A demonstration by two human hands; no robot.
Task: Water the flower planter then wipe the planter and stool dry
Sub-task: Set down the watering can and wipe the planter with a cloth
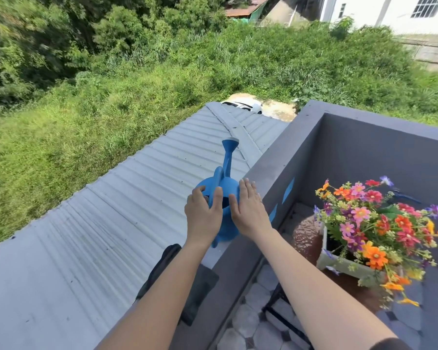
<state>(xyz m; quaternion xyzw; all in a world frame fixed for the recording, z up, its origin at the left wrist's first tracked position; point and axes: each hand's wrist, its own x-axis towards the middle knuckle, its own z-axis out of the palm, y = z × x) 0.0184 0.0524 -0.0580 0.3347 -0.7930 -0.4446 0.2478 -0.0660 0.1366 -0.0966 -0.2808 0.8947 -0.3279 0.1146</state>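
Note:
A blue watering can (226,188) stands on the grey parapet wall (283,157), spout pointing away. My left hand (202,215) is wrapped around its handle. My right hand (248,208) lies flat against the can's right side, fingers apart. To the right, below the wall, a white planter (344,266) full of orange, pink, red and purple flowers (379,228) sits on a round brown stool (305,236) with black legs. A dark cloth (200,291) lies on the wall under my left forearm.
Beyond the wall, a corrugated metal roof (111,236) slopes away, with tall grass behind it. The balcony floor (258,317) is tiled in grey. A blue item (405,197) lies behind the flowers. The grey balcony wall (390,157) closes off the corner.

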